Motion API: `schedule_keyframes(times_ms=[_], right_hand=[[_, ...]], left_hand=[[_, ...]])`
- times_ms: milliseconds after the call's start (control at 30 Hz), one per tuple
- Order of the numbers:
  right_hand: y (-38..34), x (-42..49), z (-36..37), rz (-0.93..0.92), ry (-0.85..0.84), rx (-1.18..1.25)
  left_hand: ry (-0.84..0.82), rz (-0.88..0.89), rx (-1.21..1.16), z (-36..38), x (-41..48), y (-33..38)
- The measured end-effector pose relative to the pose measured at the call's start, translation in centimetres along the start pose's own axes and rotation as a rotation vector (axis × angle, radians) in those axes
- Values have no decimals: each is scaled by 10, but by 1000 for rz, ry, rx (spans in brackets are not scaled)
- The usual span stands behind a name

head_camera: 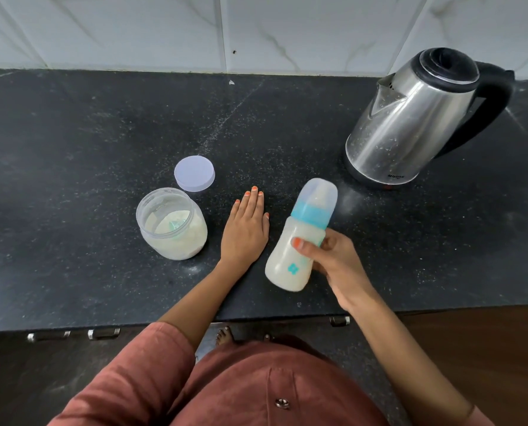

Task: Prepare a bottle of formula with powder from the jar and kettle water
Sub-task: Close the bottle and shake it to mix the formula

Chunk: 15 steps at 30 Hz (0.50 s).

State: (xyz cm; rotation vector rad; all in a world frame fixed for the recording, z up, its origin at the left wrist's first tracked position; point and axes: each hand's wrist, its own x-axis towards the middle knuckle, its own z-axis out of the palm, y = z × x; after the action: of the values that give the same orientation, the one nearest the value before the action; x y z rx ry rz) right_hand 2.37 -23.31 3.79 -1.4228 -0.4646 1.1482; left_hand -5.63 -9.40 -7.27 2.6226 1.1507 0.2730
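Note:
My right hand (333, 265) grips a baby bottle (296, 241) above the black counter, tilted with its top away from me. The bottle holds milky white liquid and carries a blue collar and a clear cap. My left hand (246, 229) rests flat on the counter, fingers straight, between the bottle and the open powder jar (172, 224). The clear jar stands upright, partly filled with white powder, a green scoop lying inside. Its pale lilac lid (194, 173) lies just behind it. A steel kettle (416, 118) with a black handle stands at the back right, lid closed.
The black speckled counter (72, 179) runs to a white tiled wall (133, 29) at the back. Traces of spilled powder dust the surface in front of the kettle. Cabinet handles (103, 333) sit below the front edge, and my bare feet show on the floor.

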Motion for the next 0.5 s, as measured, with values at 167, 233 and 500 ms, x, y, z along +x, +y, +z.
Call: schedule_keyframes(times_ms=[167,233,500], right_hand=[[-11,12,-8,-76,191,368],[-12,16,-8,-97,279,454],[0,-1,-7,-30,20,136]], left_hand=[[25,5,3,0,-1,0],[24,8,4,0,-2,1],[8,-1,2,0,-1,0]])
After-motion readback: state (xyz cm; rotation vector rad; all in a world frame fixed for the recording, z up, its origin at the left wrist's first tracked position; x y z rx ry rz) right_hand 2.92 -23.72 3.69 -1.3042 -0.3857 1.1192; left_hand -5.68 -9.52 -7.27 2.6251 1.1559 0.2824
